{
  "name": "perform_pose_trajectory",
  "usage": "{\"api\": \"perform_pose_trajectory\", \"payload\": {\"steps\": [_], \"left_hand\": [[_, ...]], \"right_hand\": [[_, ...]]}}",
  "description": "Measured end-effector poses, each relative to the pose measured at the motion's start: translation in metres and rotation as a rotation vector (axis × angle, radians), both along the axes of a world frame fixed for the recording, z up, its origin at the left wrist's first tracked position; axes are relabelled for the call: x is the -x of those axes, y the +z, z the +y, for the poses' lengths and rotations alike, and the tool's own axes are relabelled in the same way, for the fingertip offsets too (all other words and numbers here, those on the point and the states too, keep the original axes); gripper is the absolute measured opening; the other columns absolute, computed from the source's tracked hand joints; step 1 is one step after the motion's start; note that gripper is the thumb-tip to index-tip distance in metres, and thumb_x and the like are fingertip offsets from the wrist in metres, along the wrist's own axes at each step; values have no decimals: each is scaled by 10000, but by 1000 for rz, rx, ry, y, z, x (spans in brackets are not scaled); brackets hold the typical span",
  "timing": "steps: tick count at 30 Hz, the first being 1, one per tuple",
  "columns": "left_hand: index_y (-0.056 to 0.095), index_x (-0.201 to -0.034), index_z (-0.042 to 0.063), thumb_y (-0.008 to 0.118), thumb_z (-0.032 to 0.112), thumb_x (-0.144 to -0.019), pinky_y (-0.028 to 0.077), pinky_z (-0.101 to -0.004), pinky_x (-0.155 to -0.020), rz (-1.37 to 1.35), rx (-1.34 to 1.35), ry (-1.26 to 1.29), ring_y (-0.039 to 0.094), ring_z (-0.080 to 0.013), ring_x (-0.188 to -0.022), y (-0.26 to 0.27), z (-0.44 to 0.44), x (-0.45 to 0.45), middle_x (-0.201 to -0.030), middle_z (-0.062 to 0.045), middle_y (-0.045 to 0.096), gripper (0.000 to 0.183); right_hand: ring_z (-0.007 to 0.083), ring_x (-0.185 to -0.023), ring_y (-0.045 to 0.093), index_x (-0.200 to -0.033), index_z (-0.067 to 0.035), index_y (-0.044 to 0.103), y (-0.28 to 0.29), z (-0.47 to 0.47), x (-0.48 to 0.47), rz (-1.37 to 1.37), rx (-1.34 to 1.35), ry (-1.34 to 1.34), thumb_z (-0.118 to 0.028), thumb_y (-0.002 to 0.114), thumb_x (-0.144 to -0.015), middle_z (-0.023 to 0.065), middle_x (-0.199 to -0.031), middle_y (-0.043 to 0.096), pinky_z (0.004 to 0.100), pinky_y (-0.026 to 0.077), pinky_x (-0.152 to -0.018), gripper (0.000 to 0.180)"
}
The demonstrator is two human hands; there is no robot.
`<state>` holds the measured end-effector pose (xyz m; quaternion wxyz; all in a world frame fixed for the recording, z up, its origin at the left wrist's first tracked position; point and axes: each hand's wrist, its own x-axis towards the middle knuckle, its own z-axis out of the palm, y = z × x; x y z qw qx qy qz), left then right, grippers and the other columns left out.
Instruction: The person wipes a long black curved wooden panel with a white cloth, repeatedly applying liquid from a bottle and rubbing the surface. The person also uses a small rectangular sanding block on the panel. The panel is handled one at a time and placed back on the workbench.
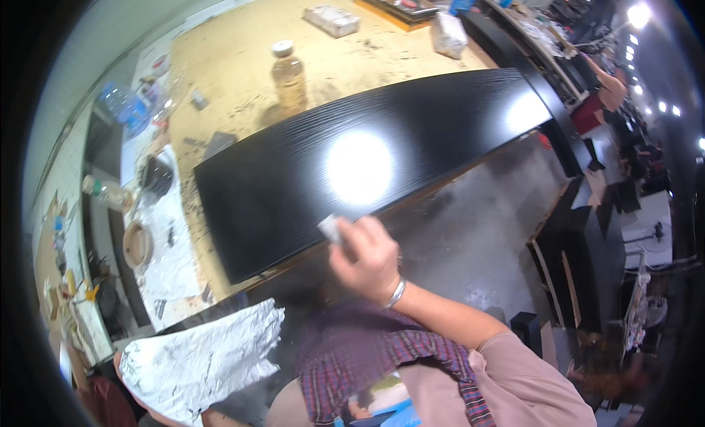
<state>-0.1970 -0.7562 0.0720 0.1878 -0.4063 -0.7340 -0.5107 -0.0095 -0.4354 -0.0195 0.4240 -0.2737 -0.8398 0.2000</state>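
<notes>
A long black panel with a glossy wood grain (pixel 440 116) lies in front of me along the near edge of the yellowish worktable (pixel 220 58). My right hand (pixel 368 256) pinches a small pale block or folded pad (pixel 330 229) over the panel's near edge; blur hides whether it touches. At the lower left, my left hand (pixel 144 409) supports a crumpled, silvery-white sheet (pixel 201 358). The sheet covers most of that hand. Behind the panel stands a white-capped clear bottle (pixel 288 77) with amber liquid.
Wrapped white blocks (pixel 331 20) sit farther back. Left are a roll of tape (pixel 137 244), a black cup (pixel 157 175) and plastic bottles (pixel 125 105). A black board (pixel 529 80) crosses the panel's right end. Dark panels (pixel 584 251) stand right; another person (pixel 597 99) is beyond.
</notes>
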Motion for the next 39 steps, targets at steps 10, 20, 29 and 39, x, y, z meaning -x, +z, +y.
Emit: {"api": "perform_pose_trajectory", "payload": {"steps": [10, 20, 29, 39], "left_hand": [[510, -1422, -10, 455, 207, -1022, 510, -423, -1012, -587, -340, 331, 613, -271, -1184, 15, 18, -26, -1326, -161, 598, 458], [564, -1284, -47, 459, 204, -1010, 593, -348, -860, -819, -626, -14, 700, -236, -983, 22, 56, -17, -1084, -160, 686, 386], [674, -1212, -1, 656, 106, -927, 490, -345, -976, -581, -140, -476, 652, -234, -1101, 8, 235, 2, -1149, -129, 702, 305], [702, -1134, 24, 815, 11, -695, 507, -386, -897, -219, 16, -669, 642, -309, -989, -6, 240, -13, -1055, -130, 694, 454]], "right_hand": [[238, -748, 577, -1097, 42, 627, 9, -97, 77, -15, -87, 564, -69, 714, -712, 92, -854, 549, 351, 496, -594, 411], [217, -782, 618, -1116, 0, 657, 21, -79, 71, -41, -93, 613, -76, 706, -736, 75, -881, 602, 334, 518, -637, 391], [212, -1073, 664, -1250, -9, 568, 98, 41, 2, 704, 901, 369, 82, 608, -856, 163, -1179, 691, 393, 544, -968, 406], [108, -1041, 583, -1229, 29, 658, 78, 22, 25, 602, 1209, 579, 43, 698, -859, 29, -1134, 649, 276, 492, -925, 372]]}}
